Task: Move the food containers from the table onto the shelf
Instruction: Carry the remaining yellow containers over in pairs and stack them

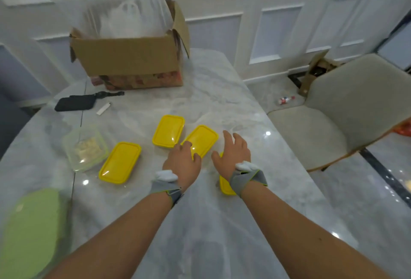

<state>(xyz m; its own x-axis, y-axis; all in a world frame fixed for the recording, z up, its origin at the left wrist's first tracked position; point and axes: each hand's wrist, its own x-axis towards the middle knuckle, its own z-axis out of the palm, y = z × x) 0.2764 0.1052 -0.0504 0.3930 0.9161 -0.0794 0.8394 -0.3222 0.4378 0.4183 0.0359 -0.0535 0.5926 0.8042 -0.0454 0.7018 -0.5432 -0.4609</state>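
Several yellow-lidded food containers lie on the marble table [200, 223]: one at the left [120, 162], one further back [168, 130], one in the middle [203, 138] and one mostly hidden under my right wrist [225, 186]. A clear square container [85, 148] with pale food sits at the far left. My left hand [182, 160] hovers with fingers spread at the near edge of the middle container, its fingertips over the lid. My right hand [233, 153] is spread open just right of that container, holding nothing. No shelf is in view.
An open cardboard box [129, 60] with plastic bags stands at the table's far end. A black pouch [76, 103] and a white lighter [103, 108] lie in front of it. A green round lid [29, 232] is at the near left. A beige chair [347, 111] stands to the right.
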